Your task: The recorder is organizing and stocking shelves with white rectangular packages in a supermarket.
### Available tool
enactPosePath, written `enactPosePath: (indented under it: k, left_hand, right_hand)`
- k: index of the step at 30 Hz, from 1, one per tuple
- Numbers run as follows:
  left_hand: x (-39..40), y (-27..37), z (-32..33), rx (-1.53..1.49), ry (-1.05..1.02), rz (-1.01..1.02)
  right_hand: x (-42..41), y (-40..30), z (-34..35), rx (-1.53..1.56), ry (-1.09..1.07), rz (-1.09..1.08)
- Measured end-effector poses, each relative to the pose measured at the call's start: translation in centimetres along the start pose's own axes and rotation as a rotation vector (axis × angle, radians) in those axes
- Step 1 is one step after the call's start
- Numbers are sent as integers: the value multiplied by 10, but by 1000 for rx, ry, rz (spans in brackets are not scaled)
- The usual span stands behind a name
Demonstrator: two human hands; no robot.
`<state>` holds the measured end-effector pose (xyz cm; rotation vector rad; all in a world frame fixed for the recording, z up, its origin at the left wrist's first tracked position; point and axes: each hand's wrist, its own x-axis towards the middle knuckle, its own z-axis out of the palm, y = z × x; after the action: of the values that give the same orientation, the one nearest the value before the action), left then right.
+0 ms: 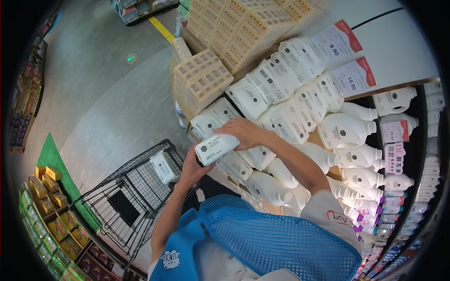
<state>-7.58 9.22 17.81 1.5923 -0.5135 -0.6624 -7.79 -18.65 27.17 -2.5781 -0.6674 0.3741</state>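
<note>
A white plastic-wrapped tissue pack (215,149) with dark printing is held between both my hands. My left hand (195,166) grips its near left end from below. Over its far right end, my right hand (242,132) closes from above. Rows of similar white packs (248,99) lie just beyond and to the right of my hands. To my left stands a black wire shopping cart (123,186), and one white pack (163,167) rests in it.
Cream-coloured wrapped packs (205,79) are stacked at the back of the display. White jugs (346,130) stand and lie along the right. Price signs (355,77) rise behind the packs. A shelf of yellow and green packages (56,224) borders the left. Grey floor (95,95) stretches beyond the cart.
</note>
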Motion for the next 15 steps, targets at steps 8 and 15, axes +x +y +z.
enactPosePath:
  k: [8,15]
  left_hand:
    - [75,-38,22,315,390,81]
    - [128,-56,31,241,422,44]
  right_hand:
    - [52,77,18,-252,123,-105]
    - [41,108,42,-389,449,4]
